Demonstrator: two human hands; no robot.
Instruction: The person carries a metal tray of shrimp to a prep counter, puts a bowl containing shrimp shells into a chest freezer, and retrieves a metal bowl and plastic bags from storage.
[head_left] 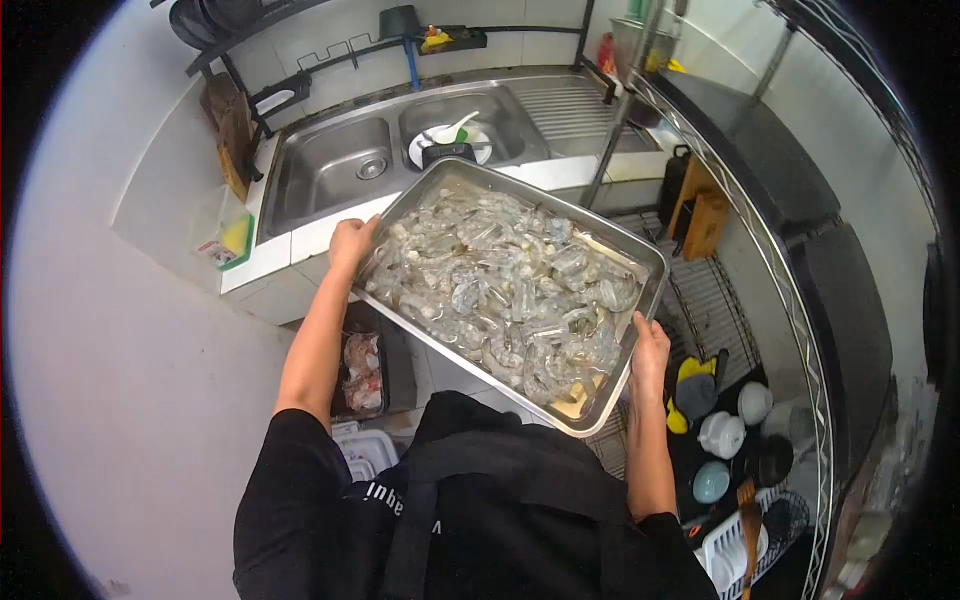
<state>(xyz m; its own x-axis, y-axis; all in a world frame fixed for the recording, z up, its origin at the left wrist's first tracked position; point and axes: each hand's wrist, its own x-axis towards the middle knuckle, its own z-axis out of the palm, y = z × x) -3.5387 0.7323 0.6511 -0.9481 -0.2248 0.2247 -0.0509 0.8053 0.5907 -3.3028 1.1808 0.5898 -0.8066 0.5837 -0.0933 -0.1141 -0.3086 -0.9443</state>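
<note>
A rectangular metal tray (pixel 470 371) is held up in front of my body, tilted at an angle across the view. Many raw, greyish, translucent shrimp (pixel 500 285) fill it, lying in some liquid. My left hand (pixel 353 245) grips the tray's left edge, fingers curled beneath and out of sight. At the lower right side, my right hand (pixel 649 350) holds the opposite edge, thumb on the rim. The tray's far corner overlaps the front of the double sink (pixel 335 205).
Inside the right sink basin lies a white plate (pixel 418 152) with a white spoon (pixel 455 128). A clear container with a green base (pixel 237 258) stands on the counter's left end. Below left is a dark bin (pixel 398 370). To the right rises a wire rack (pixel 790 290) with bowls nearby.
</note>
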